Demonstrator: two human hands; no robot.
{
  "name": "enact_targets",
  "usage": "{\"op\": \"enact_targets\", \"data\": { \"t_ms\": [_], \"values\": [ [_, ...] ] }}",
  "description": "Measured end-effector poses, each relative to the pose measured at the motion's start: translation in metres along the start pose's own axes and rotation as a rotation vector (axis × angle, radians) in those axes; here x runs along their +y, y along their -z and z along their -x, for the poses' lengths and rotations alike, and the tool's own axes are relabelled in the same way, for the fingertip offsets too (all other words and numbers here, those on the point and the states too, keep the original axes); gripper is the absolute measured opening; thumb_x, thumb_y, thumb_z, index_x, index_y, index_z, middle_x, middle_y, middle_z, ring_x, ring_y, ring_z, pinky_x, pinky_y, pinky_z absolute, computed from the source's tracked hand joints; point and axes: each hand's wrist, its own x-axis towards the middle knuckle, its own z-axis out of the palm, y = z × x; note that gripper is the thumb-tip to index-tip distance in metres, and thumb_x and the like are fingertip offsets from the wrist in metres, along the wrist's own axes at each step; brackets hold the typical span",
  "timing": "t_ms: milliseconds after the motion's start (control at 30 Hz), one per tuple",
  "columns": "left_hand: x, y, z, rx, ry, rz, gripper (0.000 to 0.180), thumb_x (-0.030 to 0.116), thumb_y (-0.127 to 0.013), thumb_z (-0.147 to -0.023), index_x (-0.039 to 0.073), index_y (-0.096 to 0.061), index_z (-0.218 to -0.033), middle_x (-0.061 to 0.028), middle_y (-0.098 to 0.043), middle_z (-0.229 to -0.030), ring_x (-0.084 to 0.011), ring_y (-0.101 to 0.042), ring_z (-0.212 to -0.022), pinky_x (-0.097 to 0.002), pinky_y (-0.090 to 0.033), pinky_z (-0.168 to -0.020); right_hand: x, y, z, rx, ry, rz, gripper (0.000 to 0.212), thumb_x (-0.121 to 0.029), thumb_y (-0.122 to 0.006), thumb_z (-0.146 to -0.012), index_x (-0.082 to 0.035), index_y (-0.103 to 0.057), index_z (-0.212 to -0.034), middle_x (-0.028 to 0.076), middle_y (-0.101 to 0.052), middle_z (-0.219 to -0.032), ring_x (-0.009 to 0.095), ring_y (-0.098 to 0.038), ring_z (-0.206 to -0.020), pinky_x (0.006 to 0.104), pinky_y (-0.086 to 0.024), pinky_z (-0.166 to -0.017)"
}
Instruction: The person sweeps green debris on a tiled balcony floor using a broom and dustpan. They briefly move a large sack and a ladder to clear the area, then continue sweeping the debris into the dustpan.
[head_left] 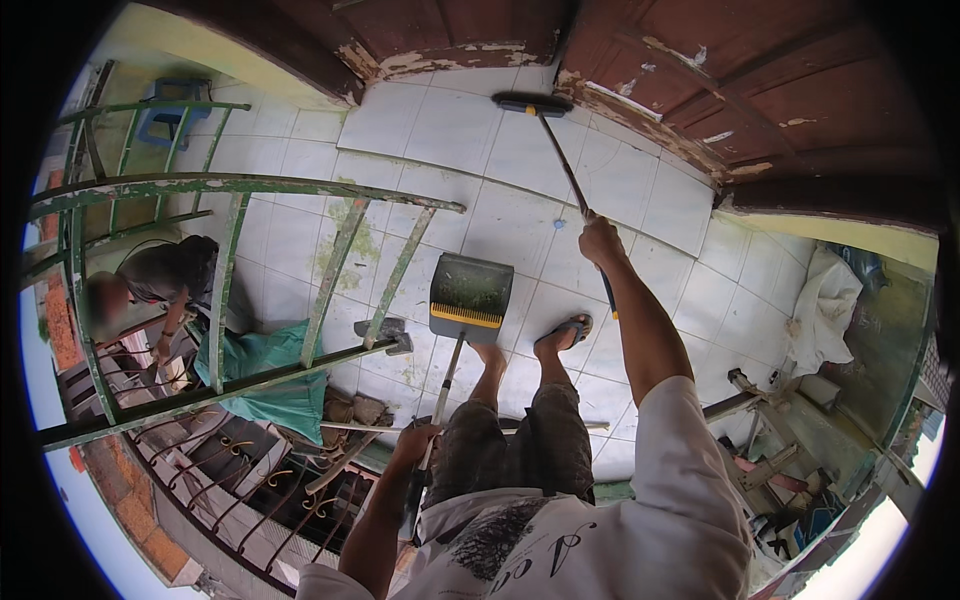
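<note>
My right hand (600, 241) is closed around the dark handle of a broom (566, 160), with that arm stretched out ahead of me. The broom's wide black head (532, 103) rests on the tiles by the foot of the brown doors. My left hand (416, 441) grips the long handle of a dustpan (472, 284) down by my left leg. This dustpan is black with a yellow toothed strip, lies on the floor in front of my left foot, and bits of debris show in its pan. A small pale blue object (559, 224) lies on the tiles between broom and dustpan.
A green metal frame with bars (250, 184) juts in from the left. Behind it another person (172, 272) bends over near a teal sack (262, 375). A blue stool (172, 112) stands far left, a white sack (826, 305) and tools (775, 465) at right. Peeling brown doors (740, 90) stand ahead.
</note>
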Motion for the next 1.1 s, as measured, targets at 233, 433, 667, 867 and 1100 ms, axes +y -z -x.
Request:
{"op": "enact_targets", "data": {
  "t_ms": [233,433,667,867,1100],
  "values": [
    [-0.019,-0.005,0.022,0.122,-0.088,0.101,0.025,0.024,-0.062,-0.089,0.006,-0.06,-0.072,-0.0043,-0.055,-0.062,-0.0165,-0.052,-0.046,-0.0323,-0.043,-0.043,0.105,-0.02,0.145,-0.018,0.073,0.343,0.051,-0.019,-0.046,-0.097,-0.011,-0.04,-0.148,0.027,-0.064,-0.114,0.044,-0.061,-0.111,0.0536,-0.051,-0.093],
    [-0.038,-0.018,0.03,0.195,-0.091,0.113,0.018,0.018,-0.068,-0.086,0.002,-0.062,-0.088,-0.0075,-0.061,-0.069,-0.0195,-0.06,-0.054,-0.0348,-0.048,-0.046,-0.005,-0.008,0.103,0.042,0.357,0.468,0.051,-0.017,-0.05,-0.095,-0.009,-0.043,-0.145,0.025,-0.069,-0.094,0.044,-0.069,-0.09,0.0532,-0.055,-0.08],
    [-0.046,-0.051,0.035,0.059,-0.03,0.444,0.012,0.016,-0.061,-0.093,0.007,-0.057,-0.086,-0.0034,-0.053,-0.064,-0.0167,-0.05,-0.046,-0.0337,-0.041,-0.041,-0.228,-0.056,-0.035,-0.021,0.56,0.46,0.046,-0.014,-0.043,-0.096,-0.013,-0.05,-0.141,0.018,-0.066,-0.118,0.035,-0.066,-0.111,0.0476,-0.055,-0.091],
    [-0.04,-0.081,0.055,0.116,-0.036,0.572,0.01,0.013,-0.059,-0.094,0.006,-0.056,-0.088,-0.0033,-0.052,-0.064,-0.0147,-0.046,-0.047,-0.0312,-0.037,-0.043,-0.212,-0.048,-0.081,-0.081,0.361,0.514,0.034,-0.018,-0.045,-0.098,-0.01,-0.061,-0.127,0.015,-0.065,-0.125,0.033,-0.063,-0.117,0.0464,-0.054,-0.093],
    [-0.047,-0.068,0.059,0.123,-0.027,0.451,0.014,0.018,-0.062,-0.093,0.004,-0.061,-0.095,-0.0048,-0.058,-0.07,-0.0171,-0.054,-0.051,-0.0321,-0.045,-0.046,0.054,0.022,-0.017,-0.099,0.314,0.528,0.055,-0.016,-0.047,-0.097,-0.011,-0.032,-0.15,0.024,-0.068,-0.106,0.042,-0.065,-0.102,0.055,-0.053,-0.086]
  ]
}}
